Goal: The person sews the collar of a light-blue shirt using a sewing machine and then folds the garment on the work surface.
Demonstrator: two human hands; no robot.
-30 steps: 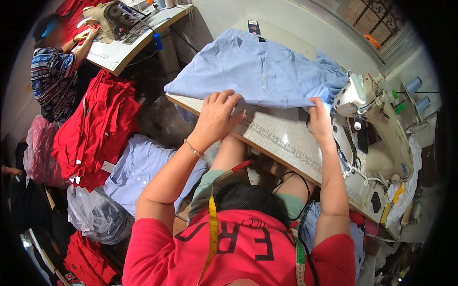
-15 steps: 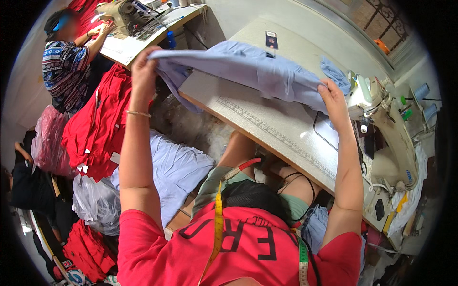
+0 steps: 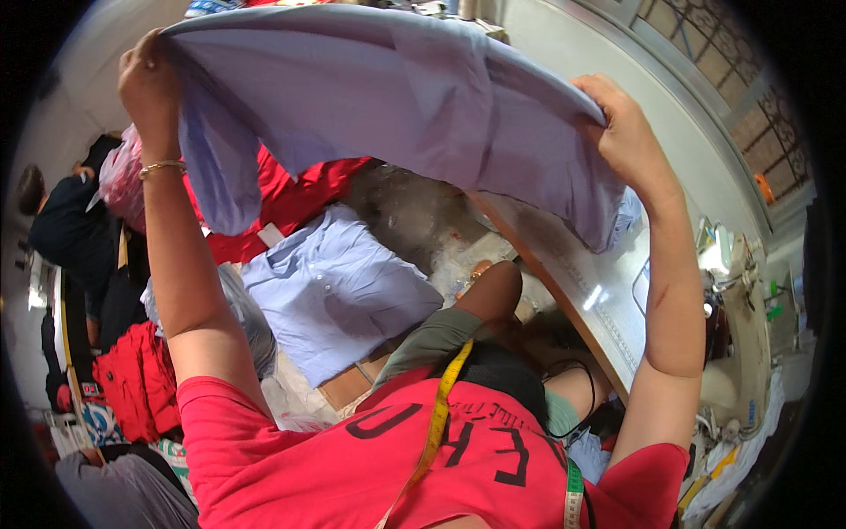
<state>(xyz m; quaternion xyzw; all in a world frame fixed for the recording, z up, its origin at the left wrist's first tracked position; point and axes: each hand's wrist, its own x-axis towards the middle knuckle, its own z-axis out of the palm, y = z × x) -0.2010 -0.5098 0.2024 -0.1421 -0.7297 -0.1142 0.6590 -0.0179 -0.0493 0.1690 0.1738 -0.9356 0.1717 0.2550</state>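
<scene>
A light blue garment (image 3: 397,97) is stretched wide and raised between my hands, sagging in folds across the middle. Its left edge is pinched in my left hand (image 3: 150,84), where a narrow flap hangs down below the wrist. At the other end my right hand (image 3: 621,128) is closed on its upper right corner. Much of the view behind the cloth is hidden by it. Beneath lies a pile of folded light blue shirts (image 3: 335,291), with small buttons showing on top. A yellow tape measure (image 3: 436,414) hangs down my front.
Right of me stands a white sewing table (image 3: 608,309) with a wooden edge and a sewing machine (image 3: 736,353). Red garments (image 3: 300,189) lie beyond the shirt pile; more red cloth (image 3: 137,379) is at lower left. A person in dark clothes (image 3: 75,220) is at far left.
Both hands have lifted the garment up and away from the tabletop, and the left hand has moved farther left. My view has turned leftward, bringing the shirt pile nearer the middle.
</scene>
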